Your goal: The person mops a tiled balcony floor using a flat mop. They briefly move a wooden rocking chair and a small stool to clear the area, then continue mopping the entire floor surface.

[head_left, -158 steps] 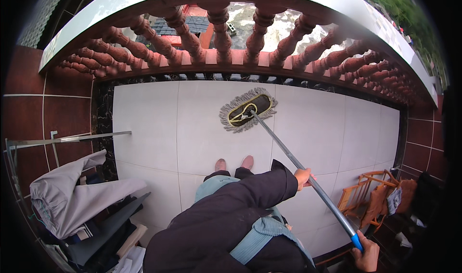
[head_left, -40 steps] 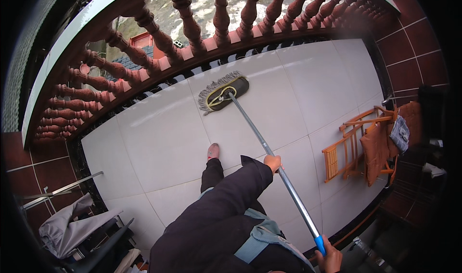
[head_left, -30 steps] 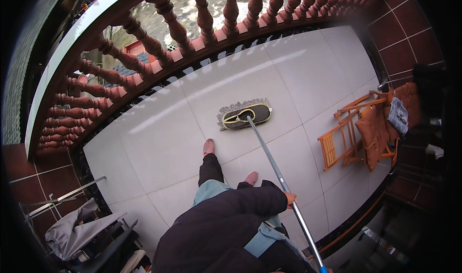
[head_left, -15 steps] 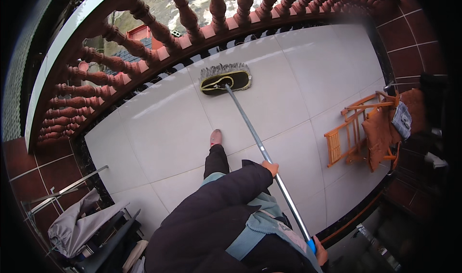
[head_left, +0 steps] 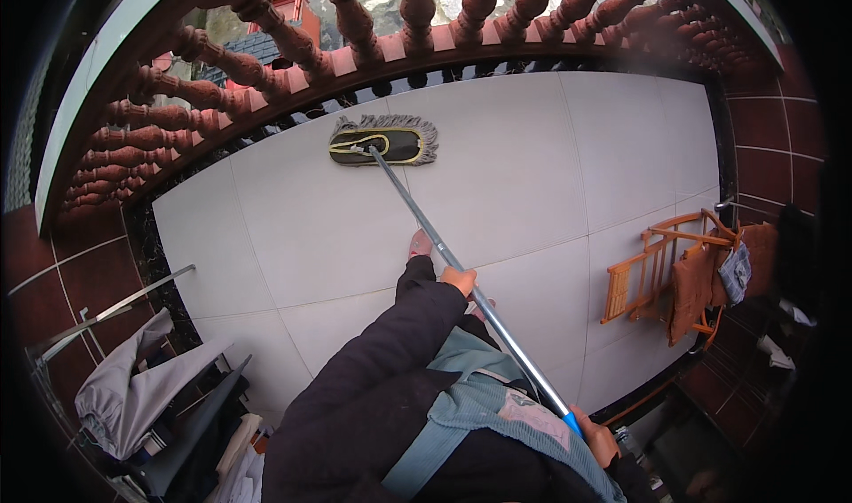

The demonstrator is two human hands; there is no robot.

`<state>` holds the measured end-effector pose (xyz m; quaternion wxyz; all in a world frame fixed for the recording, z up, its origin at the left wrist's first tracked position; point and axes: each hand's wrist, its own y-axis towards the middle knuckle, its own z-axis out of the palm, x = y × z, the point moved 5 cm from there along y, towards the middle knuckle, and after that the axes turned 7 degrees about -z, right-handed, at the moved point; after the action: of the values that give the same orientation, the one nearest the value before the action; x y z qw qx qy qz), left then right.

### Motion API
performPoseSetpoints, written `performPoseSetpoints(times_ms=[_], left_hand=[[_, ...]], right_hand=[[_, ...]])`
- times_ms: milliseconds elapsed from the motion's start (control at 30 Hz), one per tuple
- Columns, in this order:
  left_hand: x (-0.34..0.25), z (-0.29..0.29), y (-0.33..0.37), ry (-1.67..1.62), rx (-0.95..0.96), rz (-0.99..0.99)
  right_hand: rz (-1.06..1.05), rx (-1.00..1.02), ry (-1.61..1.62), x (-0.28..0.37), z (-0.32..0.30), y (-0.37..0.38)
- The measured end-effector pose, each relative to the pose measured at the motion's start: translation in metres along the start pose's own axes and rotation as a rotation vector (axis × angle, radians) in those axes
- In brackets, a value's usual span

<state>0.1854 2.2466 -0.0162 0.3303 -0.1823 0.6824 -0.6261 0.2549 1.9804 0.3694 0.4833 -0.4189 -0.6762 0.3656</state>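
A flat dust mop [head_left: 404, 149] with a grey fringe and a dark, yellow-edged top lies on the pale tiles near the balustrade. Its silver pole [head_left: 509, 334] slants down toward me. My left hand [head_left: 459, 280] wraps around the pole partway along. Lower down, at the blue end of the pole, my right hand [head_left: 596, 437] is closed around the handle. Part of my shoe [head_left: 421, 243] shows beside the pole, below the mop head.
Reddish balusters [head_left: 355, 24] line the far edge above a dark border. A wooden folding chair [head_left: 661, 272] with brown cushions stands at the right. At the lower left are a grey cloth [head_left: 133, 396] and a metal rack [head_left: 115, 308]. Dark red tiles [head_left: 772, 121] cover the side walls.
The mop head has slid left along the balustrade in the view. Both hands keep their hold; my left hand has shifted left and up with the pole. The whole view has shifted slightly.
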Motion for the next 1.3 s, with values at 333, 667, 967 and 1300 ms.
performPoseSetpoints(times_ms=[333,667,967,1300], left_hand=[[0.005,-0.141,0.060,-0.359,-0.079,-0.122],[0.078,-0.052,0.087,-0.479,-0.030,-0.099],[0.208,0.151,0.029,-0.149,0.023,-0.224],[0.227,0.303,-0.046,-0.487,0.313,-0.504]], right_hand=[[-0.344,-0.031,-0.422,0.059,0.008,0.108],[-0.391,-0.123,-0.531,-0.035,0.016,0.066],[-0.236,-0.120,-0.583,-0.202,-0.017,-0.062],[-0.297,-0.253,-0.740,-0.204,-0.168,-0.127]])
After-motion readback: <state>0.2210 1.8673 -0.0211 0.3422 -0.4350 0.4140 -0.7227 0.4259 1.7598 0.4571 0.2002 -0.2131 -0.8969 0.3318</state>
